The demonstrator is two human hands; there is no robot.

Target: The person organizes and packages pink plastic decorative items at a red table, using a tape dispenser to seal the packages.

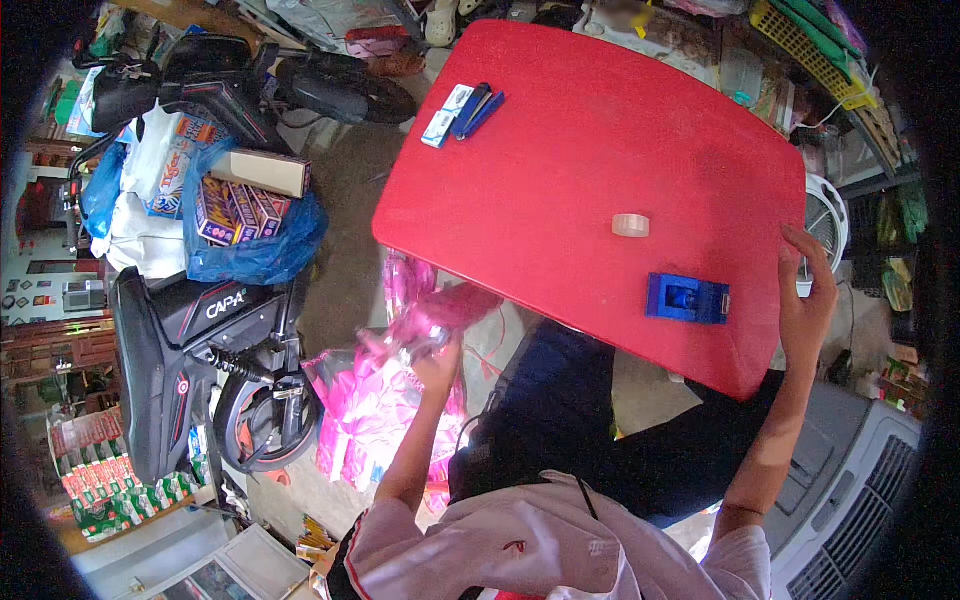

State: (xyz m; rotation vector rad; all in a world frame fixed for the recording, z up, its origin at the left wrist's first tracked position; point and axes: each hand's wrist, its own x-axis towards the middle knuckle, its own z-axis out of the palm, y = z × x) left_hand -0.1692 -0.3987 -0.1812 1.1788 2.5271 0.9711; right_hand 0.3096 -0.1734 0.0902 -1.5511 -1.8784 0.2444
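Left hand point(436, 370) looks closed round a pink packet point(460, 305); motion blur hides the fingertips. Packet sits at 12 to 1 o'clock from that grip, long axis roughly 8 to 2, upper end just by the near edge of the red table point(540, 180). Left is the nearer hand by far. Pink bag point(350, 415) is on the floor point(340, 205) at 8 o'clock from it.

Right hand point(808, 300) is at the table's 3 o'clock edge, fingers loosely curled and apart, nothing visible in them; can't tell if it touches. Blue tape dispenser point(675, 298) at its 9, tape roll point(631, 226) at 10. Stapler point(478, 112) near table's 11. Motorbike point(150, 370) at room's 9.
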